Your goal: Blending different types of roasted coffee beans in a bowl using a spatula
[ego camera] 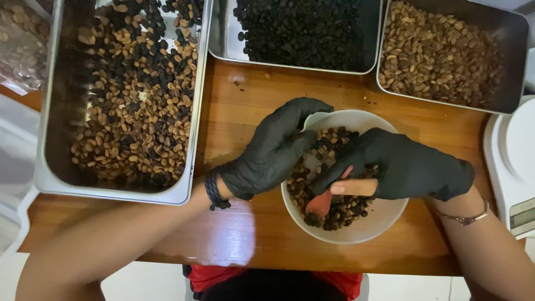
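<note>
Spoon (pixel 326 199), bowl-end lower-left, pinched in right hand (pixel 401 167); left hand (pixel 270 150) cupping beans (pixel 334 209).

Gloved hands (pixel 273 150) (pixel 401 164) over a white bowl (pixel 384 220) of mixed coffee beans (pixel 345 206)

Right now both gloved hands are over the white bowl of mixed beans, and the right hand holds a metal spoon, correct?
Not quite. In the head view the right hand holds a wooden spoon, not a metal one. Both gloved hands, left hand included, are over the white bowl of mixed beans.
</note>
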